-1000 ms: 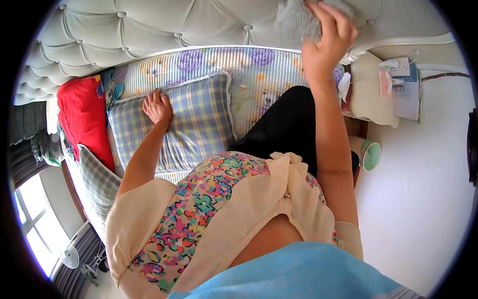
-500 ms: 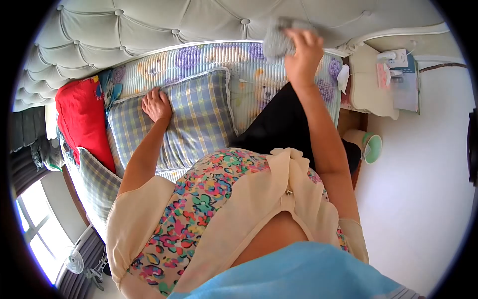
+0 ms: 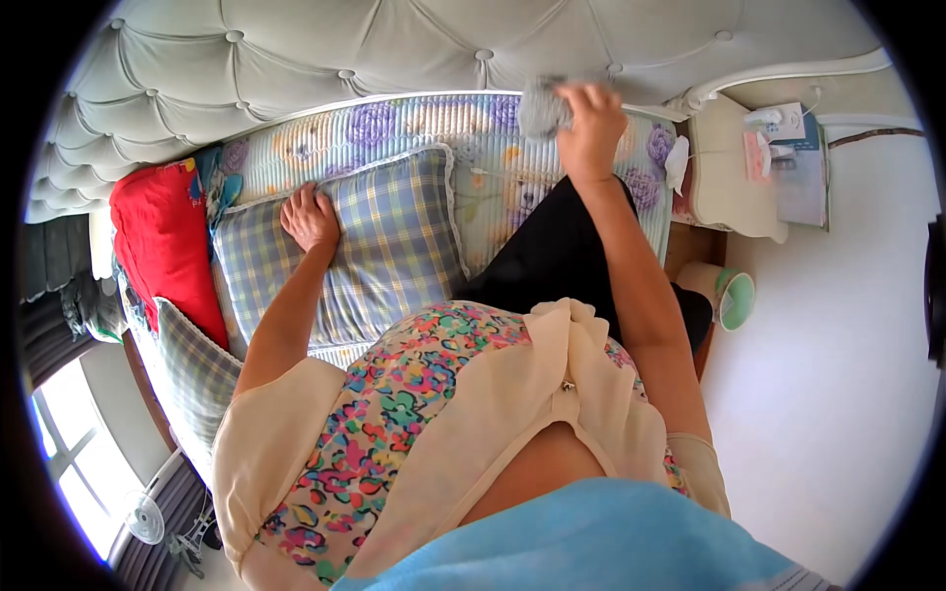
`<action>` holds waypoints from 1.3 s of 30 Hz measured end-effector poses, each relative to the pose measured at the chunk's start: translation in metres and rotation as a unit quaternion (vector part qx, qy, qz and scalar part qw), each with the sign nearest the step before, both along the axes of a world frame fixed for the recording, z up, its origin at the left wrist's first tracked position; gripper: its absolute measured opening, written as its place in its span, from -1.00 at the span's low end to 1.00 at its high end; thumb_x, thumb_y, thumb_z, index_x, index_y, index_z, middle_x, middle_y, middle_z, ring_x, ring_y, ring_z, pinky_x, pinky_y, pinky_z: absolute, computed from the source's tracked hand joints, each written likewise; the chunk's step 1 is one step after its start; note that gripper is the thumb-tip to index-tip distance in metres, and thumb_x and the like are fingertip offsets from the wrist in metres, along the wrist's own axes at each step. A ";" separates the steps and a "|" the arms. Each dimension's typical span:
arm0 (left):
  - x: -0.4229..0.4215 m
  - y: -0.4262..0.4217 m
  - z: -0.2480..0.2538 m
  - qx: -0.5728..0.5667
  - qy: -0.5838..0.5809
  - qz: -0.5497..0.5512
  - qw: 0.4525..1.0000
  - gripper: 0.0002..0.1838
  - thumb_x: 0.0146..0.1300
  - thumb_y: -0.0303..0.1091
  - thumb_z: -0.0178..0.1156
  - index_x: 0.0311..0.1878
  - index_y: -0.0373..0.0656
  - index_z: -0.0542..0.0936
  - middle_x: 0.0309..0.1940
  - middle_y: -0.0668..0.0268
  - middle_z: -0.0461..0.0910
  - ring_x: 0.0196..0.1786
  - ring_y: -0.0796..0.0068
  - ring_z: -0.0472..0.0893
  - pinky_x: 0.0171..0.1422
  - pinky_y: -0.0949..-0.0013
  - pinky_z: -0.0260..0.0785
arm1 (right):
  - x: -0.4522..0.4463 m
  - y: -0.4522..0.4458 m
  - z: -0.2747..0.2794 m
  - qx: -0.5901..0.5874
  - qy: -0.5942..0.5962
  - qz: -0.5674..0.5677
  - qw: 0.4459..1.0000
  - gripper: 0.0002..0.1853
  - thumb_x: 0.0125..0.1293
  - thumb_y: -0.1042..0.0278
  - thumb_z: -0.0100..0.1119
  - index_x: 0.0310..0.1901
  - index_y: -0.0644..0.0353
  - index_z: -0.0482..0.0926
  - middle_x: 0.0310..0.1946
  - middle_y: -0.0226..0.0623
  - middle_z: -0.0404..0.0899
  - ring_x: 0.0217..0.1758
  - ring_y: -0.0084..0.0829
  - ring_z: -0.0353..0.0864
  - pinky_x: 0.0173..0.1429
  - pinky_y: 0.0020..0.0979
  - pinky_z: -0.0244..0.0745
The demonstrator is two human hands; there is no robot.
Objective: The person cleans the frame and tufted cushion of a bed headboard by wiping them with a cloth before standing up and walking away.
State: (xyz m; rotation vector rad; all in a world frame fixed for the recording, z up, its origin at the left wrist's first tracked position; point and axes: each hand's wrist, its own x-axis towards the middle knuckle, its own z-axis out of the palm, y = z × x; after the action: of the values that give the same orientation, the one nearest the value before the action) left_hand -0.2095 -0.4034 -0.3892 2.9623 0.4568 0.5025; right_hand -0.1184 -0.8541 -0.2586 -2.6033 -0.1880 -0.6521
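My right hand grips a grey cloth, fingers wrapped over its right side. The cloth hangs at the lower edge of the tufted headboard, above the flowered mattress cover; whether it touches the headboard I cannot tell. My left hand lies flat with fingers spread on a blue-and-yellow checked pillow. That pillow rests on the mattress in front of me, under my left arm.
A red pillow and another checked pillow lie at the left. On the right stand a bedside table with papers and a tissue, and a bin. A fan is at lower left.
My right hand and the grey cloth have moved slightly down, from the headboard's face toward its lower edge. My left hand stays on the pillow.
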 end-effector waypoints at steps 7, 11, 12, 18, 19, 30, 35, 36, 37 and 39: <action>0.000 -0.004 0.004 -0.006 0.006 0.000 1.000 -0.63 0.48 -0.10 -0.02 0.17 0.03 0.64 0.19 0.32 0.60 0.33 0.20 0.47 0.58 0.04 0.06 | 0.062 0.021 0.048 -0.057 -0.309 0.036 0.949 -0.52 -0.03 0.68 0.28 -0.14 -0.22 0.71 -0.04 -0.70 0.59 0.09 -0.39 0.40 0.29 -0.20 0.12; 0.001 -0.002 0.002 -0.007 0.002 0.003 1.000 -0.63 0.48 -0.10 -0.02 0.17 0.01 0.64 0.18 0.31 0.61 0.33 0.18 0.47 0.58 0.04 0.05 | 0.029 0.020 0.014 -0.104 -0.187 0.055 0.975 -0.57 0.02 0.66 0.28 -0.17 -0.21 0.69 -0.05 -0.65 0.62 0.09 -0.36 0.41 0.27 -0.14 0.20; 0.000 -0.001 0.003 -0.010 0.006 -0.001 1.000 -0.63 0.48 -0.10 -0.02 0.17 0.01 0.64 0.17 0.30 0.61 0.32 0.18 0.47 0.58 0.03 0.05 | 0.015 0.017 0.002 -0.108 -0.194 0.052 0.974 -0.57 0.02 0.66 0.28 -0.17 -0.21 0.69 -0.05 -0.65 0.62 0.09 -0.36 0.41 0.27 -0.14 0.20; 0.000 -0.002 0.003 -0.001 0.012 0.002 1.000 -0.63 0.49 -0.09 -0.03 0.18 0.02 0.62 0.20 0.32 0.59 0.35 0.21 0.45 0.58 0.06 0.06 | 0.003 -0.033 0.071 0.018 -0.116 0.030 0.993 -0.48 -0.17 0.66 0.21 -0.09 -0.07 0.68 -0.08 -0.42 0.62 0.05 -0.16 0.46 0.20 -0.14 0.32; 0.000 -0.002 0.004 -0.001 0.009 -0.001 1.000 -0.63 0.49 -0.09 -0.03 0.18 0.02 0.62 0.20 0.32 0.59 0.35 0.21 0.45 0.58 0.06 0.06 | 0.012 -0.037 0.113 0.020 -0.174 0.029 0.984 -0.45 -0.20 0.65 0.19 -0.07 -0.05 0.68 -0.08 -0.38 0.62 0.06 -0.13 0.46 0.19 -0.16 0.33; -0.001 -0.001 -0.001 0.006 0.024 0.008 1.000 -0.61 0.52 -0.07 -0.06 0.19 0.03 0.62 0.21 0.34 0.60 0.34 0.21 0.45 0.58 0.05 0.07 | 0.024 -0.041 0.020 -0.030 -0.117 -0.041 0.992 -0.53 -0.13 0.63 0.21 -0.14 -0.12 0.66 -0.06 -0.49 0.59 0.07 -0.18 0.44 0.15 -0.14 0.33; 0.000 0.001 -0.003 0.005 0.021 0.006 1.000 -0.60 0.52 -0.06 -0.06 0.20 0.03 0.62 0.21 0.33 0.60 0.34 0.20 0.45 0.59 0.05 0.05 | -0.002 -0.063 0.024 0.029 -0.112 -0.053 0.992 -0.49 -0.18 0.66 0.14 -0.11 0.00 0.66 -0.13 -0.32 0.61 0.00 -0.04 0.53 -0.02 -0.06 0.44; 0.000 0.000 -0.001 0.005 0.022 0.007 1.000 -0.60 0.52 -0.06 -0.06 0.20 0.03 0.62 0.20 0.33 0.60 0.35 0.20 0.45 0.59 0.06 0.05 | -0.001 -0.064 0.053 0.041 -0.127 -0.066 0.989 -0.48 -0.20 0.67 0.14 -0.10 0.02 0.66 -0.13 -0.30 0.60 0.03 -0.04 0.53 0.02 -0.06 0.43; 0.000 0.000 0.001 0.008 0.022 0.006 1.000 -0.60 0.51 -0.06 -0.06 0.20 0.03 0.62 0.20 0.33 0.61 0.35 0.21 0.45 0.59 0.06 0.05 | 0.006 -0.063 0.087 0.055 -0.204 -0.035 0.977 -0.44 -0.23 0.68 0.14 -0.07 0.04 0.66 -0.10 -0.28 0.60 0.05 -0.04 0.51 0.11 -0.08 0.38; 0.002 -0.001 0.002 0.012 0.021 0.005 1.000 -0.60 0.51 -0.06 -0.06 0.19 0.02 0.62 0.19 0.33 0.61 0.34 0.21 0.45 0.58 0.07 0.06 | 0.026 -0.063 0.143 0.041 -0.269 -0.030 0.962 -0.41 -0.22 0.68 0.15 -0.02 0.05 0.67 -0.09 -0.29 0.60 0.07 -0.05 0.49 0.18 -0.10 0.33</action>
State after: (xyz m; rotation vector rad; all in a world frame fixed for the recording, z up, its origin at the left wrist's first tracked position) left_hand -0.2071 -0.4044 -0.3873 3.0008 0.4723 0.4497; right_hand -0.0922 -0.9174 -0.1158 -2.3015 -0.2423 -1.3509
